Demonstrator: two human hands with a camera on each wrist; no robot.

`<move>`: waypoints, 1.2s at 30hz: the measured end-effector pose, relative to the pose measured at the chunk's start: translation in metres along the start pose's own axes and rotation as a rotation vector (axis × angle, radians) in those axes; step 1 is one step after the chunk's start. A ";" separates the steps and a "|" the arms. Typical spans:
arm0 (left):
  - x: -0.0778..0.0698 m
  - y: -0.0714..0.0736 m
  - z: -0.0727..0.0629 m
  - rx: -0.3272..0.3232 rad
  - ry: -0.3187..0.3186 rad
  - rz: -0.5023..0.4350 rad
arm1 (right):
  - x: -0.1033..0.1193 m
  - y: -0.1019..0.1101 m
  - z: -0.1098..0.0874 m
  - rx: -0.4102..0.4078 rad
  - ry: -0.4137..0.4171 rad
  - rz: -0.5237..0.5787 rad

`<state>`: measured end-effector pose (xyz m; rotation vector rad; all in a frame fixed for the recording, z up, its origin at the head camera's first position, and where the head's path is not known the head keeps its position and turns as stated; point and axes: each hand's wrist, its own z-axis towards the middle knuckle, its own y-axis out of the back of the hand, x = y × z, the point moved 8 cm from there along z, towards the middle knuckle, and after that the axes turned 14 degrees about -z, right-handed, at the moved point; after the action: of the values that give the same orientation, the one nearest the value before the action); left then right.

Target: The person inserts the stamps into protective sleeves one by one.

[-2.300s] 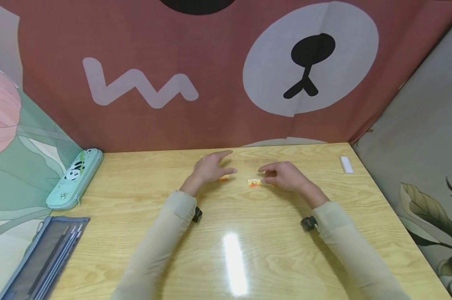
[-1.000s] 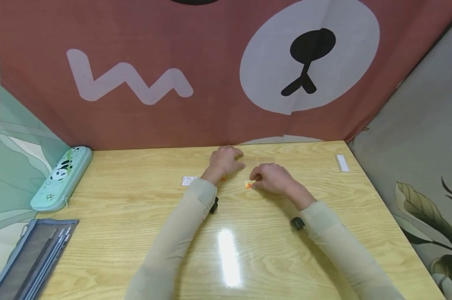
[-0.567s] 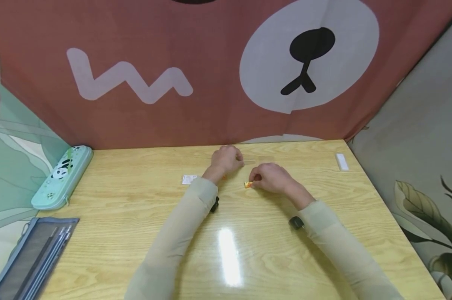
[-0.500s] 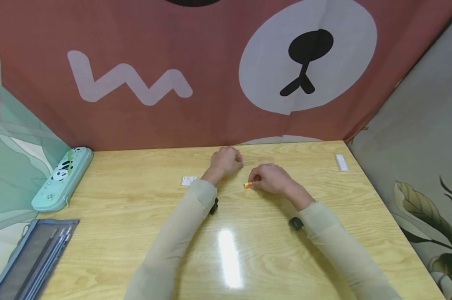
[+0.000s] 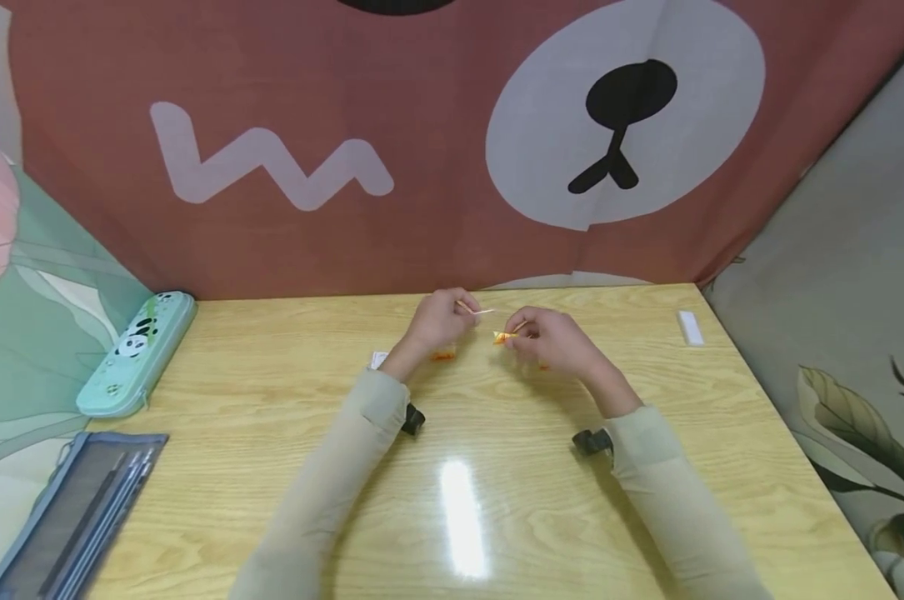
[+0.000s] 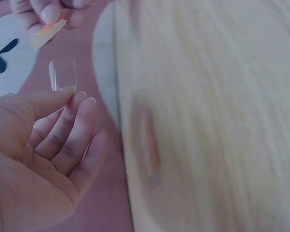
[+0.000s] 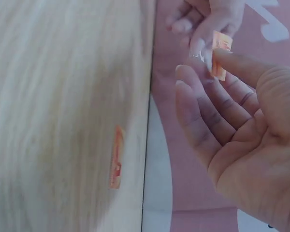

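**Pinching clear strip (image 5: 484,312) and orange-and-yellow slip (image 5: 502,337) above the bench (image 5: 534,517)**

Narrowed to a pinch at the left grip (image 5: 432,323), holding the clear strip by one end, with the other end jutting toward the right. See-through and nearly upright from the left wrist, just beyond the thumb.

Narrowed likewise at the right grip (image 5: 564,337), holding the orange-and-yellow slip, with a free end sticking out toward the left. Near the clear strip but apart from it in the head view.

On the bench, near the left grip, a second slip (image 5: 444,355) in orange, blurred from the left wrist. Below the right grip, a third slip (image 7: 117,157), printed in red and mostly hidden from the head. Partly covered by the left forearm, a white card (image 5: 378,359).

Farther off, at the right-hand edge, a white block (image 5: 691,328). At the far left, a mint pencil case (image 5: 138,354) with a panda on top, and nearer, a blue-edged mesh pouch (image 5: 54,521) with long thin items inside. Behind everything, a reddish-brown backdrop (image 5: 437,242) with a bear's muzzle.
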<state>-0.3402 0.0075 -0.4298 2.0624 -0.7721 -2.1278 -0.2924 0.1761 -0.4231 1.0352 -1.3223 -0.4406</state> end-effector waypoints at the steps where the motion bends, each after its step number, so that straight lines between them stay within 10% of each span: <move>1: -0.001 0.003 -0.003 -0.001 0.011 -0.037 | 0.000 0.002 0.000 -0.013 -0.002 0.021; 15: 0.008 0.025 -0.033 0.021 0.082 -0.230 | -0.006 0.011 0.004 -0.080 -0.096 0.284; 36: 0.006 0.025 -0.052 -0.009 0.119 -0.434 | -0.006 0.010 0.000 -0.144 -0.119 0.397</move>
<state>-0.2982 -0.0320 -0.4237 2.5103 -0.3189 -2.1613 -0.2971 0.1856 -0.4186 0.6144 -1.5368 -0.2932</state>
